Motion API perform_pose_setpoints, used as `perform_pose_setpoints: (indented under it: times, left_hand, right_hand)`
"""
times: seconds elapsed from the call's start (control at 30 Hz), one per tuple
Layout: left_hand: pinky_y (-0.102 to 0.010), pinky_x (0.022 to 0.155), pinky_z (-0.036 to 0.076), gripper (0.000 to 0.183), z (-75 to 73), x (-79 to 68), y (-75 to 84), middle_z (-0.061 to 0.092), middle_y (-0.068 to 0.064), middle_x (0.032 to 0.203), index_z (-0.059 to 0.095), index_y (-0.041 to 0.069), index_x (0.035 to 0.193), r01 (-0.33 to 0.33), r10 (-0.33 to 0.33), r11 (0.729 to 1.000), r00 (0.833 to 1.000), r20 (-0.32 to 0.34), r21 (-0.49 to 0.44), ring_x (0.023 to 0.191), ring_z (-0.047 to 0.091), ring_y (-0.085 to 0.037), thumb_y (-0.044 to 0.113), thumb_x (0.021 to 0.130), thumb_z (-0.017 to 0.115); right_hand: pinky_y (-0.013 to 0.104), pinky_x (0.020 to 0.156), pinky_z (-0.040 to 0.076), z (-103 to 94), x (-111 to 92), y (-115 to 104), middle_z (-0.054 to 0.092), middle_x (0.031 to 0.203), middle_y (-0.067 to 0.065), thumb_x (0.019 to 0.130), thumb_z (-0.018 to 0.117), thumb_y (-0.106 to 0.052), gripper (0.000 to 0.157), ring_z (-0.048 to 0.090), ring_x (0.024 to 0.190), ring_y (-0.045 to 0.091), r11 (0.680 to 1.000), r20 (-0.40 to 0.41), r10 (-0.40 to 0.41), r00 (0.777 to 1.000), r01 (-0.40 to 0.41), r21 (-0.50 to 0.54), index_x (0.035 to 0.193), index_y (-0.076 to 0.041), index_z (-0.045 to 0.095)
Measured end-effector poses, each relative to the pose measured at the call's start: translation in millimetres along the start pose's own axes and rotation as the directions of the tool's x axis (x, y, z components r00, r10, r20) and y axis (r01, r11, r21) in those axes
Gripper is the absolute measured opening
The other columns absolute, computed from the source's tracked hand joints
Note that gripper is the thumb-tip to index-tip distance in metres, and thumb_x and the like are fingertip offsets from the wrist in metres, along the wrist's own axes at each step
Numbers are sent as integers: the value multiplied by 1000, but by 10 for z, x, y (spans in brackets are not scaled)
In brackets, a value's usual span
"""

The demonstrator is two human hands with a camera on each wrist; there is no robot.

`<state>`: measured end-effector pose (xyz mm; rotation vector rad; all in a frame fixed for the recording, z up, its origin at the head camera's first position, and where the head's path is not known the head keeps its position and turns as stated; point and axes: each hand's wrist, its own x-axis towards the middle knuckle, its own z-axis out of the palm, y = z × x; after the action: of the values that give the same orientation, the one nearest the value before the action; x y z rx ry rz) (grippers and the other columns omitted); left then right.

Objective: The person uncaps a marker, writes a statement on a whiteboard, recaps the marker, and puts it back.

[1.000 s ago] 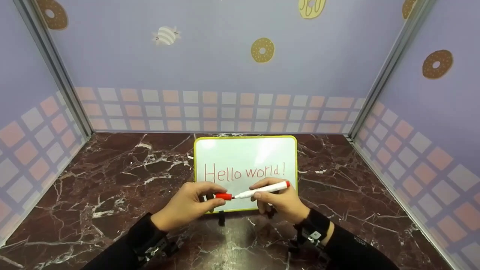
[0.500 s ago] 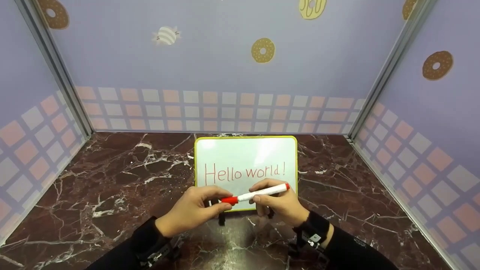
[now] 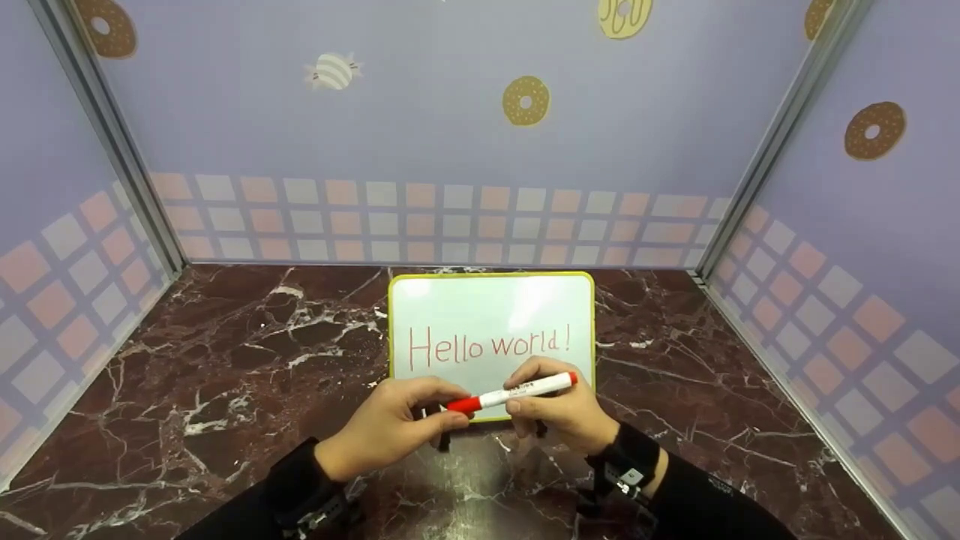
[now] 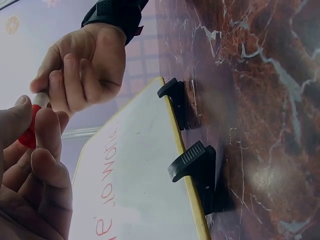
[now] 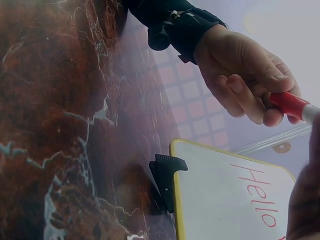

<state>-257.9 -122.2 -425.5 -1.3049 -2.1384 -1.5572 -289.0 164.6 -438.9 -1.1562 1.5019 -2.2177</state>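
Observation:
Between my hands lies a white marker (image 3: 534,387) with a red end plug, its red cap (image 3: 463,405) seated on the tip. My left hand (image 3: 394,420) pinches the cap between thumb and fingers. The marker's barrel is held by my right hand (image 3: 564,409), thumb below and index finger above. Both hands are in front of the lower part of a yellow-framed whiteboard (image 3: 491,307). Red handwriting (image 3: 489,345) on it reads "Hello world!". In the right wrist view the cap (image 5: 289,104) meets the white barrel at the left hand's fingertips.
Black clip feet (image 4: 195,167) hold up the board's lower edge on the dark red marbled table (image 3: 247,360). Behind stands a lilac wall (image 3: 435,135) with printed doughnuts and pink-and-white tiles. Side panels with metal corner posts (image 3: 780,135) close in left and right.
The cap, apart from the marker's tip one second ago, has come onto it as my left hand moved right. The marker has turned, so print on its barrel shows.

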Motion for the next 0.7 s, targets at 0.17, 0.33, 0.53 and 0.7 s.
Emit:
perform_pose_setpoints:
  times: [0.17,0.33,0.53,0.7]
  left_hand:
    - [-27,47,56,23,-20,4,-1,81,-1,99,80,7,123,0,0,1000,1000,-18,31,59,69,-14,6,100,83]
    - [-28,47,56,22,-46,6,-15,80,-3,98,80,8,124,-24,27,998,998,-50,65,59,65,-9,10,102,82]
    - [-25,49,56,21,-58,9,-37,79,-4,97,79,7,123,-29,34,998,996,-79,62,58,67,-14,7,103,81]
    - [-26,52,56,21,-87,14,-30,77,1,96,79,9,123,-2,13,995,993,-118,97,61,63,-8,5,102,81]
  right_hand:
    - [25,63,63,-34,18,15,82,96,13,103,49,11,39,81,78,19,994,98,-48,994,38,98,127,0,77]
    - [28,67,66,-68,27,16,83,99,15,104,45,10,42,82,80,20,998,77,-55,996,52,42,129,3,78]
    - [26,62,64,-78,20,-16,82,95,12,107,59,7,20,79,73,17,997,2,-1,1000,1,-73,122,8,73]
    - [21,52,56,-90,8,-31,80,93,14,108,67,3,18,73,65,13,969,-31,-4,999,-4,-248,119,17,67]
